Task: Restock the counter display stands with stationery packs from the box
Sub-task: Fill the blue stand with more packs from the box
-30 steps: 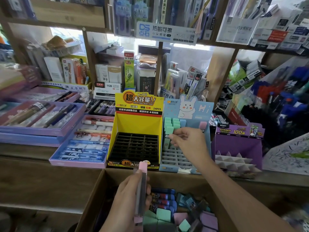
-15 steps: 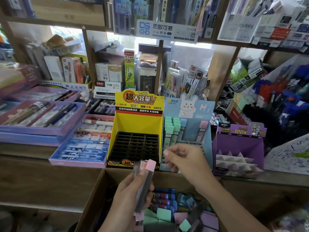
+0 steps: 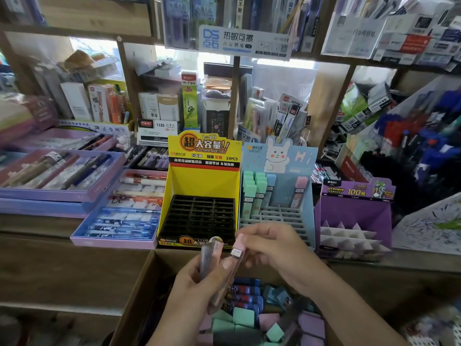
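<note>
Your left hand point(image 3: 199, 290) grips two pink packs point(image 3: 212, 255) over the box point(image 3: 139, 283), and your right hand point(image 3: 272, 248) is pinching the top of the right one, just near of the blue stand point(image 3: 277, 216).

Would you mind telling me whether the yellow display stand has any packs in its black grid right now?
No, every visible slot of the black grid in the yellow display stand is empty.
</note>
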`<state>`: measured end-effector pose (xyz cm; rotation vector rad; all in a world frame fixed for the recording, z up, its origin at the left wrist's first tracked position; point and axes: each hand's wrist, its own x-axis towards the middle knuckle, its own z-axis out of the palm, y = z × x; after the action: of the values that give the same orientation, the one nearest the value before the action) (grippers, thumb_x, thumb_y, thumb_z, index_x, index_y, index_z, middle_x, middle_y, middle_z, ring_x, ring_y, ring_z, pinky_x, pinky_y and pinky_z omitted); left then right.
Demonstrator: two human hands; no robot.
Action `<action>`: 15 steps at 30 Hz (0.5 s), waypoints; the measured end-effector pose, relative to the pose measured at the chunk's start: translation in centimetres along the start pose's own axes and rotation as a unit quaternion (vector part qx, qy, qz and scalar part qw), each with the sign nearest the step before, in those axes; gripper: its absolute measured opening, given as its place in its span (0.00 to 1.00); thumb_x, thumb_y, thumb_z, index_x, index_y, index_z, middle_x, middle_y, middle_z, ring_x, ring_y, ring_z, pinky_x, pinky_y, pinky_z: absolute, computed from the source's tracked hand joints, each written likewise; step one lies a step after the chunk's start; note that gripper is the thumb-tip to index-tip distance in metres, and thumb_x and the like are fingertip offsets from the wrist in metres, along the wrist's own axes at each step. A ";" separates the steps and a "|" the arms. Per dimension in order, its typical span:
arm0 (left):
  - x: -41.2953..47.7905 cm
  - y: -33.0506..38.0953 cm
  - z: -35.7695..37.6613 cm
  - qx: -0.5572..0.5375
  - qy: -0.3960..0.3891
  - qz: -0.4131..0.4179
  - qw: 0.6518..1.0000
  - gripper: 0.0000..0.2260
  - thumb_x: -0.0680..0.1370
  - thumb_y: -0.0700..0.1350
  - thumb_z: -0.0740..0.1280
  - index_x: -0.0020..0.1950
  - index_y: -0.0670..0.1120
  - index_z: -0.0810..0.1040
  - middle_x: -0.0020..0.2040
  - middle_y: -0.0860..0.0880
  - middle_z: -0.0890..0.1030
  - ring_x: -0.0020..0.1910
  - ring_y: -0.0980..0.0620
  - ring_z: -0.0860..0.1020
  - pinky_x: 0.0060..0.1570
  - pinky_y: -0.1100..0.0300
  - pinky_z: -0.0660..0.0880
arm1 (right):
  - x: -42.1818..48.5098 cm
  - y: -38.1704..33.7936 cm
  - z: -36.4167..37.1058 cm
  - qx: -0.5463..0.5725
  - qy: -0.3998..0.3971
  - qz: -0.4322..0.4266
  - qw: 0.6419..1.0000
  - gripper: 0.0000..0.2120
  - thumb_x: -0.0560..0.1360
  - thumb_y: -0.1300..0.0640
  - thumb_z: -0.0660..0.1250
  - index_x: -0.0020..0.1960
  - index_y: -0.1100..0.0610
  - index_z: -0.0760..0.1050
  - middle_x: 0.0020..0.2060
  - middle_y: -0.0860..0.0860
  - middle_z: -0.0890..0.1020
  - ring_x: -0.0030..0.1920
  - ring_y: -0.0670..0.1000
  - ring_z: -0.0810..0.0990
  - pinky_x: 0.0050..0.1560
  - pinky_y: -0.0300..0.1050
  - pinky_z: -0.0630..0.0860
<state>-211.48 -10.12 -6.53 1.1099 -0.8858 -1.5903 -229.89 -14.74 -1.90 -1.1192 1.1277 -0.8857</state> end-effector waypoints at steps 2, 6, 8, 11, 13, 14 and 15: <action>0.1 0.0 -0.2 -0.013 -0.012 0.011 1.000 0.18 0.67 0.55 0.80 0.48 0.44 0.85 0.36 0.41 0.80 0.24 0.54 0.69 0.22 0.62 0.66 | 0.1 -0.2 -0.6 0.033 0.009 -0.007 0.999 0.06 0.77 0.65 0.72 0.51 0.61 0.87 0.46 0.63 0.87 0.42 0.56 0.84 0.42 0.44 0.81; 0.3 -0.3 -0.4 -0.003 -0.024 0.020 1.000 0.17 0.66 0.51 0.83 0.50 0.47 0.85 0.41 0.38 0.83 0.24 0.54 0.69 0.22 0.62 0.67 | 0.1 -0.3 -1.4 0.058 0.036 -0.017 0.998 0.11 0.72 0.61 0.75 0.55 0.61 0.85 0.48 0.63 0.87 0.42 0.55 0.85 0.43 0.44 0.83; 0.4 -0.6 -0.3 0.002 -0.026 0.030 0.999 0.20 0.64 0.51 0.82 0.50 0.44 0.84 0.38 0.38 0.79 0.25 0.52 0.67 0.23 0.61 0.65 | 0.1 -0.1 -1.5 0.079 0.045 -0.023 0.996 0.15 0.71 0.61 0.76 0.55 0.65 0.83 0.48 0.63 0.87 0.41 0.54 0.85 0.42 0.43 0.83; 0.5 -0.8 -0.1 0.007 -0.020 0.047 0.999 0.19 0.63 0.52 0.81 0.47 0.44 0.84 0.34 0.40 0.75 0.24 0.52 0.66 0.23 0.62 0.63 | -0.1 0.2 -1.5 0.090 0.047 -0.026 0.995 0.17 0.68 0.61 0.77 0.54 0.66 0.82 0.48 0.64 0.87 0.43 0.54 0.86 0.41 0.43 0.83; 0.4 -0.8 0.1 0.009 -0.014 0.051 0.999 0.16 0.63 0.51 0.81 0.44 0.44 0.83 0.31 0.43 0.74 0.24 0.52 0.66 0.23 0.63 0.63 | -0.3 0.5 -1.5 0.086 0.050 -0.024 0.995 0.20 0.67 0.61 0.78 0.56 0.67 0.81 0.48 0.64 0.87 0.44 0.55 0.86 0.41 0.43 0.83; 0.4 -0.7 0.1 0.014 -0.014 0.050 0.999 0.15 0.64 0.49 0.81 0.44 0.44 0.83 0.30 0.45 0.73 0.24 0.53 0.67 0.23 0.63 0.63 | -0.4 0.5 -1.6 0.083 0.051 -0.021 0.995 0.20 0.67 0.61 0.78 0.56 0.67 0.81 0.48 0.64 0.87 0.44 0.55 0.86 0.41 0.43 0.83; 0.3 -0.7 0.2 0.020 -0.015 0.048 0.999 0.13 0.65 0.48 0.82 0.43 0.44 0.83 0.30 0.45 0.73 0.24 0.53 0.67 0.23 0.62 0.64 | -0.4 0.6 -1.7 0.081 0.051 -0.019 0.995 0.19 0.67 0.61 0.78 0.56 0.67 0.81 0.48 0.64 0.87 0.44 0.55 0.87 0.40 0.43 0.83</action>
<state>-211.88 -10.23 -7.15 1.0571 -0.9802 -1.5194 -231.68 -14.57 -2.46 -0.9744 1.1003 -1.0547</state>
